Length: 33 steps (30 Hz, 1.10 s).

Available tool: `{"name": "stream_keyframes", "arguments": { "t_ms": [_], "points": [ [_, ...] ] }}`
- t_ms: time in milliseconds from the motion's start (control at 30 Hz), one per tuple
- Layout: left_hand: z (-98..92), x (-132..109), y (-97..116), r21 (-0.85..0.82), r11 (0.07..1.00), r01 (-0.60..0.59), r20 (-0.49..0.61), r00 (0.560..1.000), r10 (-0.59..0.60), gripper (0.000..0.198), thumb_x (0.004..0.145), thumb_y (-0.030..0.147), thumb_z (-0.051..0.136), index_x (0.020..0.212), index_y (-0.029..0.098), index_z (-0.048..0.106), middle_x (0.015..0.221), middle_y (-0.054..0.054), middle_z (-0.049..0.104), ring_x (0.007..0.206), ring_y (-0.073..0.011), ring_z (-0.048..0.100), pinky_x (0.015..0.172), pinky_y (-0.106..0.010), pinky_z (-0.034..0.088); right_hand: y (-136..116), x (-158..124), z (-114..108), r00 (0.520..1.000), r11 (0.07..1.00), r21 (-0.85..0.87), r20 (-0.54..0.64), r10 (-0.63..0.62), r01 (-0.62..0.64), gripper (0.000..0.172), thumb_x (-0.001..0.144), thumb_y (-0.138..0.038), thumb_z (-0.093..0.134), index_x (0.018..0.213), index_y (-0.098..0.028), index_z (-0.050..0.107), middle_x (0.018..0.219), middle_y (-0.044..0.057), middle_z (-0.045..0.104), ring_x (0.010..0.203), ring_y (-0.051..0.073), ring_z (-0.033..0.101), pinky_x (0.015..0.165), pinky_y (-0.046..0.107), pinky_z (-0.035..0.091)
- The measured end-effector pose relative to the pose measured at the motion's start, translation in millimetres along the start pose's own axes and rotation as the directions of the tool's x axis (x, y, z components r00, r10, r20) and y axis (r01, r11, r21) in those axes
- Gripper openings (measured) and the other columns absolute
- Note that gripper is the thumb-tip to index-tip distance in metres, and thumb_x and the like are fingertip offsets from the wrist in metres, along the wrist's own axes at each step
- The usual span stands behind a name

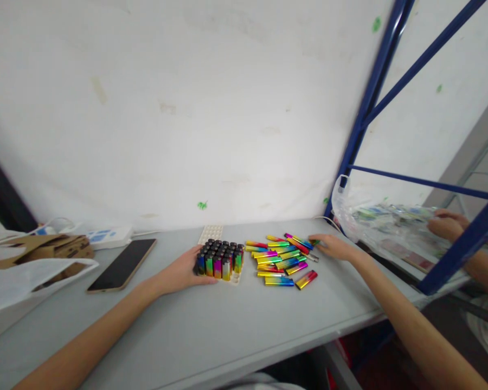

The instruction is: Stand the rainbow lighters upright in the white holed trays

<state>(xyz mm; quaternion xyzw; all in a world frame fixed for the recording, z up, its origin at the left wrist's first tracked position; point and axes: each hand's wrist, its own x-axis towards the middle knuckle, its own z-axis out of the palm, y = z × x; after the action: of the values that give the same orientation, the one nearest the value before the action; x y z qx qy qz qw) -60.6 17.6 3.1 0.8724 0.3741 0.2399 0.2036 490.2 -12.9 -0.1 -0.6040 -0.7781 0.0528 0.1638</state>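
Note:
A white tray on the grey table holds several upright rainbow-coloured lighters with black tops. My left hand rests against the tray's left side, fingers touching the standing lighters. To the right lies a loose pile of rainbow lighters flat on the table. My right hand lies at the pile's right edge, fingers spread over the nearest lighters; I cannot tell whether it grips one.
A phone lies face up at the left, beside a cardboard box, a white bag and a power strip. A blue rack frame stands at the right. Another person's hands handle a plastic bag.

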Motion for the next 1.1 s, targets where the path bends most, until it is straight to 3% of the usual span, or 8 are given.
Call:
{"name": "stream_keyframes", "arguments": {
  "t_ms": [133, 267, 400, 533, 700, 867, 1000, 1100],
  "points": [
    [-1.3, -0.7, 2.7, -0.011, 1.0, 0.007, 0.021, 1.0, -0.007, 0.088, 0.072, 0.062, 0.091, 0.144, 0.021, 0.063, 0.148, -0.011, 0.068, 0.133, -0.0397, 0.065, 0.123, -0.049, 0.046, -0.1, -8.3, -7.4, 1.0, 0.994, 0.106, -0.017, -0.008, 0.01, 0.025, 0.09, -0.037, 0.068, 0.102, -0.019, 0.079, 0.108, 0.016, 0.082, 0.102, 0.032, 0.076, 0.098, 0.045, 0.057],
    [-0.8, 0.9, 1.6, -0.016, 1.0, 0.016, 0.025, 1.0, -0.015, 0.088, 0.071, 0.06, 0.092, 0.144, 0.02, 0.062, 0.148, -0.01, 0.068, 0.135, -0.04, 0.063, 0.125, -0.048, 0.045, -0.1, -26.0, -40.3, 0.998, 0.978, 0.2, -0.013, 0.058, -0.055, 0.035, 0.089, -0.053, 0.071, 0.1, -0.021, 0.078, 0.079, 0.009, 0.078, 0.068, 0.026, 0.07, 0.071, 0.04, 0.056],
    [0.5, 1.5, -0.3, -0.014, 1.0, 0.012, 0.034, 0.999, -0.011, 0.085, 0.071, 0.057, 0.093, 0.142, 0.02, 0.064, 0.145, -0.01, 0.069, 0.136, -0.0392, 0.062, 0.126, -0.048, 0.044, -20.3, -26.4, -65.2, 0.966, 0.897, 0.442, -0.227, 0.126, -0.013, 0.05, 0.082, -0.066, 0.078, 0.103, -0.021, 0.076, 0.091, 0.012, 0.078, 0.077, 0.026, 0.069, 0.071, 0.038, 0.056],
    [0.8, 0.5, 0.3, -0.032, 0.999, 0.018, 0.036, 0.999, -0.017, 0.091, 0.071, 0.059, 0.093, 0.145, 0.018, 0.061, 0.149, -0.012, 0.067, 0.137, -0.0391, 0.062, 0.125, -0.048, 0.044, -84.8, 4.0, -61.6, 0.871, 0.637, 0.757, -0.406, 0.278, 0.15, 0.056, 0.077, -0.079, 0.074, 0.084, -0.025, 0.066, 0.083, 0.005, 0.067, 0.076, 0.022, 0.064, 0.071, 0.036, 0.057],
    [1.8, 0.8, 0.7, -0.039, 0.999, 0.008, 0.034, 0.999, -0.006, 0.09, 0.071, 0.06, 0.093, 0.145, 0.019, 0.062, 0.15, -0.013, 0.066, 0.139, -0.0382, 0.06, 0.126, -0.048, 0.042, -190.7, 50.5, -41.6, 0.966, 0.357, 0.908, -0.253, 0.045, 0.221, 0.054, 0.086, -0.075, 0.071, 0.093, -0.024, 0.058, 0.084, 0.0, 0.059, 0.069, 0.016, 0.06, 0.067, 0.034, 0.055],
    [2.8, 1.1, 2.3, -0.059, 0.998, -0.009, 0.019, 1.0, 0.01, 0.093, 0.071, 0.06, 0.094, 0.148, 0.021, 0.06, 0.15, -0.012, 0.066, 0.137, -0.0379, 0.062, 0.126, -0.049, 0.043, -250.6, 70.7, -1.1, 0.977, 0.509, 0.834, -0.168, -0.131, 0.212, 0.056, 0.094, -0.081, 0.054, 0.093, -0.025, 0.053, 0.065, -0.008, 0.037, 0.053, 0.012, 0.032, 0.049, 0.025, 0.03],
    [3.0, 0.5, 2.7, -0.069, 0.997, -0.023, 0.023, 0.999, 0.024, 0.092, 0.072, 0.061, 0.093, 0.149, 0.022, 0.06, 0.15, -0.011, 0.067, 0.137, -0.0371, 0.063, 0.124, -0.047, 0.045, -254.8, 64.6, 30.7, 0.942, 0.7, 0.658, -0.331, -0.061, 0.277, 0.059, 0.097, -0.077, 0.049, 0.07, -0.025, 0.041, 0.062, -0.005, 0.036, 0.06, 0.013, 0.035, 0.056, 0.028, 0.03],
    [3.1, 0.4, 1.4, -0.053, 0.998, -0.029, 0.014, 0.999, 0.03, 0.092, 0.072, 0.062, 0.093, 0.148, 0.021, 0.061, 0.149, -0.01, 0.068, 0.135, -0.0371, 0.064, 0.124, -0.045, 0.045, -249.1, 55.7, 40.9, 0.942, 0.738, 0.639, -0.335, 0.012, 0.217, 0.057, 0.096, -0.068, 0.051, 0.063, -0.025, 0.034, 0.061, -0.005, 0.029, 0.06, 0.013, 0.031, 0.057, 0.029, 0.025]
  ]
}}
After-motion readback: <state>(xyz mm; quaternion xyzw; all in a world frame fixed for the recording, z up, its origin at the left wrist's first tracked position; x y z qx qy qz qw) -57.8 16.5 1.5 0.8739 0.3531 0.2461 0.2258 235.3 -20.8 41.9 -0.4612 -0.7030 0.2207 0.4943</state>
